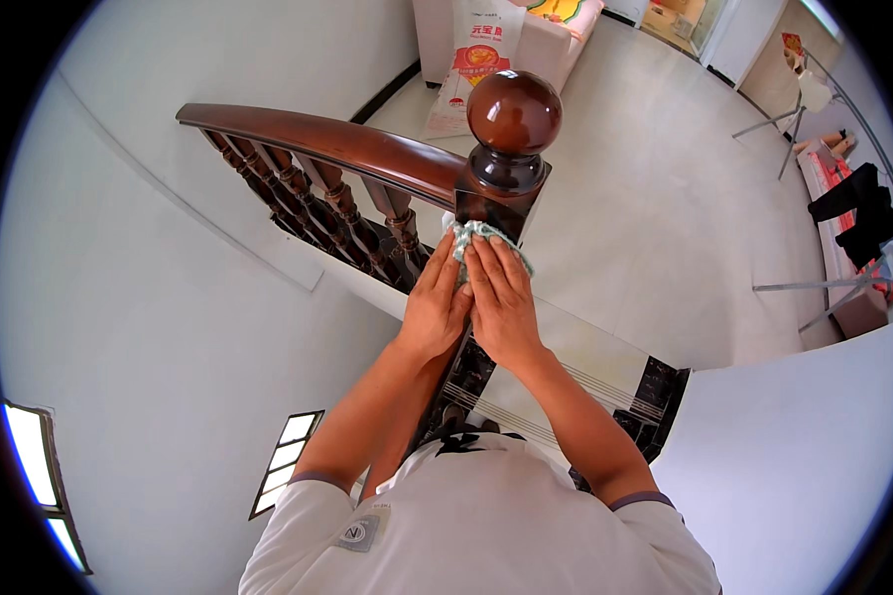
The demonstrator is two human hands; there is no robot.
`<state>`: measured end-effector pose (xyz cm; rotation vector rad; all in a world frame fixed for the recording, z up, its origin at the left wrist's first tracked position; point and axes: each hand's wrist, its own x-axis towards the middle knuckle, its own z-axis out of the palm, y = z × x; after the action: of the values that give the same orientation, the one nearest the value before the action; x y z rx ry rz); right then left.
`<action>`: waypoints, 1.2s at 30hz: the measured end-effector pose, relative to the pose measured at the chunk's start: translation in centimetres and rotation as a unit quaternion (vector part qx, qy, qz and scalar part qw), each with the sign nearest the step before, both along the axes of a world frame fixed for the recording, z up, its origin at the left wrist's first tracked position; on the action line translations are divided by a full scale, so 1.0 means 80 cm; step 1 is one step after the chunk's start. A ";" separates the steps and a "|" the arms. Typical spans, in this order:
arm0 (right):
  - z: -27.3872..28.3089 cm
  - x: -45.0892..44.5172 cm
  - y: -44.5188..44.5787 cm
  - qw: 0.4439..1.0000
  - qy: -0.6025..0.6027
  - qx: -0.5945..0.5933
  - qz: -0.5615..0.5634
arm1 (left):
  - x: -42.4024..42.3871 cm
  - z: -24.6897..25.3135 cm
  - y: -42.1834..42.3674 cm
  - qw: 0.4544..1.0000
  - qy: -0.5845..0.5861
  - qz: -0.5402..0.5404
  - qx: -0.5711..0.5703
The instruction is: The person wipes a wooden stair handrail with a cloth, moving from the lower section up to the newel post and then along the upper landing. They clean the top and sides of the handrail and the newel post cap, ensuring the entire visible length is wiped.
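A green-and-white cloth point(470, 232) is bunched against the near side of a dark, glossy wooden newel post point(491, 212). My left hand point(439, 297) and my right hand point(502, 305) lie side by side over it, fingers pointing up, pressing it to the wood. Much of the cloth is hidden beneath my fingers. Above it, a polished round ball finial point(515, 115) tops the post. From the post's left side runs a curved wooden handrail point(342, 145), with several turned balusters point(342, 204) under it.
Stair treads with black edging point(565, 394) lie below my arms. A printed sack point(484, 52) leans by a pink sofa point(554, 44) beyond the post. To the right, a metal drying rack point(811, 286) carries dark clothing point(863, 212). White walls point(156, 312) flank the stairs.
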<state>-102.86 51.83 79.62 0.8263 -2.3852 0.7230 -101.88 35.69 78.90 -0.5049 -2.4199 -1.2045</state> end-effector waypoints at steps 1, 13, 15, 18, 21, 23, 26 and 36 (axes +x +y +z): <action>-0.002 0.002 -0.001 1.000 -0.001 0.001 0.003 | 0.004 -0.002 -0.003 1.000 -0.015 -0.006 0.014; -0.087 0.136 -0.023 0.980 -0.076 0.051 0.174 | 0.192 -0.106 -0.047 0.987 -0.119 0.098 0.034; -0.088 0.135 -0.021 0.981 -0.070 0.058 0.173 | 0.201 -0.108 -0.046 0.984 -0.130 0.113 0.039; -0.075 0.122 -0.022 0.981 -0.084 0.040 0.171 | 0.183 -0.104 -0.040 0.986 -0.111 0.122 0.039; -0.054 0.088 -0.020 0.988 -0.063 0.047 0.132 | 0.134 -0.090 -0.031 0.990 -0.072 0.112 0.049; -0.033 0.059 -0.011 0.992 -0.057 0.050 0.098 | 0.092 -0.062 -0.015 0.989 -0.065 0.093 0.092; -0.011 0.025 -0.007 0.997 -0.007 0.041 0.064 | 0.046 -0.027 -0.001 0.993 -0.025 0.076 0.085; -0.057 0.088 -0.023 0.993 -0.071 0.030 0.090 | 0.113 -0.093 -0.020 0.993 -0.035 0.111 0.027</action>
<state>-95.79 49.98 75.03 1.0568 -2.4918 0.8085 -92.87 34.10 71.50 -0.1741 -2.4178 -1.2041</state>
